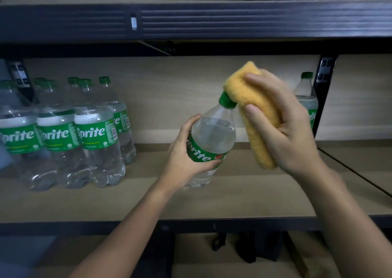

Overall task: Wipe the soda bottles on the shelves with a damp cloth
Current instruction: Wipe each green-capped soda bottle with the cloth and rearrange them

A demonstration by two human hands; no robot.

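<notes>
- Sprite bottle (212, 137) was held tilted above the shelf board (233, 195), cap leaning right, base just over the wood; whether it touched the board couldn't be told.
- Looked full of clear soda, so likely fairly heavy for one hand; the plastic wall was probably smooth and would get slick once wet. Stiff enough while sealed and pressurised, not fragile.
- Left hand (186, 156) was wrapped around the green label band, thumb up the near side. That seemed the best hold: widest part, label adding some friction.
- Green cap (226, 101) touched the yellow cloth (258, 116); the cloth was soft and thick, folded over the cap's top.
- Right hand (282, 124) clutched the cloth, fingers curled across its front.
- A cluster of other Sprite bottles (63, 133) stood upright at the left of the shelf, well apart.
- One lone bottle (306, 99) stood at the far right, beside the dark upright post (322, 82), partly hidden behind the right hand.
</notes>
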